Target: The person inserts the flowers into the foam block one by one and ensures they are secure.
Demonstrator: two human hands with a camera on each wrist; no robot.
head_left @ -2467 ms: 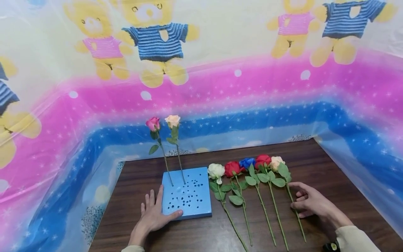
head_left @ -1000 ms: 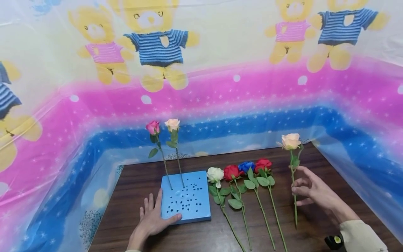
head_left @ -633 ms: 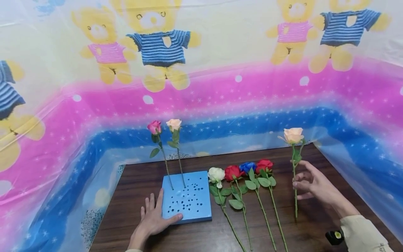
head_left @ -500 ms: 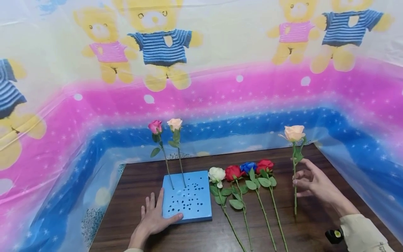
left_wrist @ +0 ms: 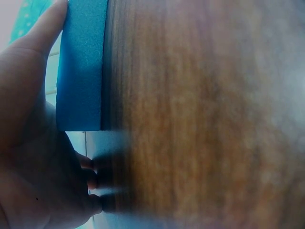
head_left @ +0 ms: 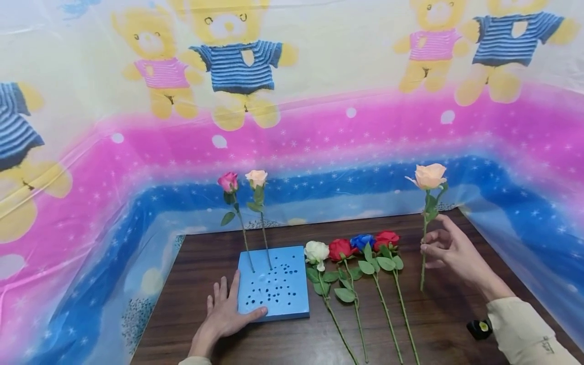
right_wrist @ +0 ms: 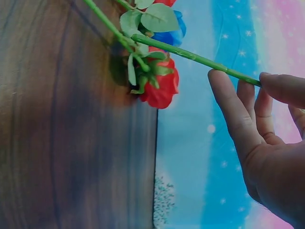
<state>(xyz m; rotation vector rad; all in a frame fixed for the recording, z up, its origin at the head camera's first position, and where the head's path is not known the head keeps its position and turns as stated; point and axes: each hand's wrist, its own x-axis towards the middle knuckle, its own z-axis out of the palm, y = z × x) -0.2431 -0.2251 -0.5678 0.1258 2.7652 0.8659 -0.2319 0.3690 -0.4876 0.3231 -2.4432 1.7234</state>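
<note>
My right hand pinches the green stem of a peach rose, which stands upright at the right of the table. In the right wrist view, thumb and fingertips meet on the rose stem, whose cut end points away from the hand. My left hand lies with fingers spread against the left side of a blue foam block, the thumb on its front edge. Many small holes dot the block's top. A pink rose and another peach rose stand in it toward the back.
Right of the block, a white rose, a red rose, a blue rose and a second red rose lie in a row on the dark wooden table. A small black object sits by the right sleeve. A printed bear curtain surrounds the table.
The right hand has picked up the peach rose from the row's right end, turned it upright and raised it. The left hand stays on the block.
</note>
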